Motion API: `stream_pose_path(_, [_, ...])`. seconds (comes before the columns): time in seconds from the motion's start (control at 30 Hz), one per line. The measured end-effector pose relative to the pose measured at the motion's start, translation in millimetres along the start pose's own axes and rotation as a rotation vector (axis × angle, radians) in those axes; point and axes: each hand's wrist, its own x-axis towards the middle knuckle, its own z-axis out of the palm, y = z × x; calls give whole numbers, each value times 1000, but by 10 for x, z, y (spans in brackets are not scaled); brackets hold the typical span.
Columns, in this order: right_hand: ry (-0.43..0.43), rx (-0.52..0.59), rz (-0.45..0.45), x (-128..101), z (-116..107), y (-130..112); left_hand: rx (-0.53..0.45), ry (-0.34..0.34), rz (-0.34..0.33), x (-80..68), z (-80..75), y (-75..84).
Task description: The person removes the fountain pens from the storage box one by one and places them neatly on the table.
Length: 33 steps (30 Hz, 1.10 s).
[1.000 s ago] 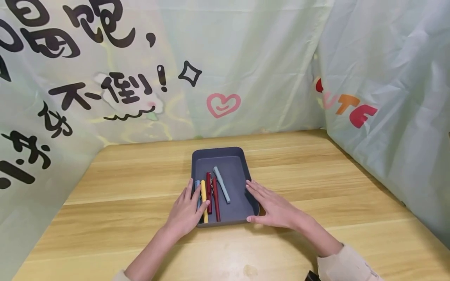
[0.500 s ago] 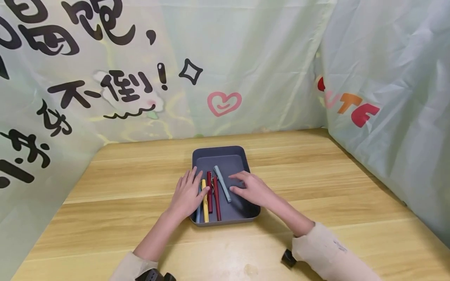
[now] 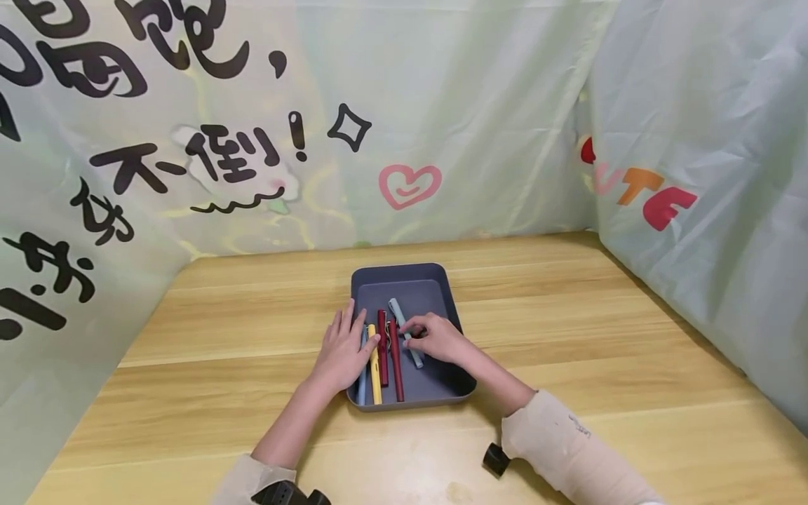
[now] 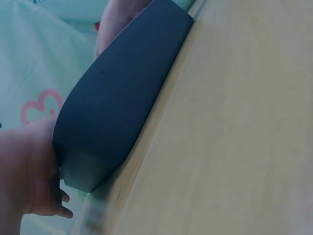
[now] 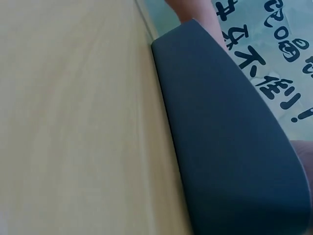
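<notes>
We see a wooden table (image 3: 568, 351) bearing a dark grey tray (image 3: 442, 284) near its middle. Our left hand (image 3: 344, 351) lies flat over the tray's left edge, fingers straight and slightly spread, thumb touching the yellow pen (image 3: 375, 365). Our right hand (image 3: 435, 338) curls its fingers, pinching the light blue pen (image 3: 399, 312) inside the tray
</notes>
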Motion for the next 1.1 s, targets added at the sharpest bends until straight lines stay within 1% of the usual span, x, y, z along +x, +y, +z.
stream_pose_path(0.1, [10,-6,20,-9,15,-8,-13,3,-2,-3,-7,15])
stream_pose_path(0.3, [33,-31,51,-29,32,-39,-10,3,4,-3,-17,10])
stream_pose_path(0.43, [42,-21,66,-19,25,-54,-16,3,-1,8,-22,-2])
stream_pose_path(0.6, [54,50,86,8,6,-47,-35,0,-17,12,-28,-4])
stream_pose_path(0.8, [30,195,159,11,2,-9,-62,-14,-42,3,-8,1])
stream_pose_path(0.9, [28,230,173,7,12,9,-62,-13,-40,-2,9,-2])
stream_pose_path(1.1, [51,278,190,-3,8,-18,-66,-8,-40,-2,12,9])
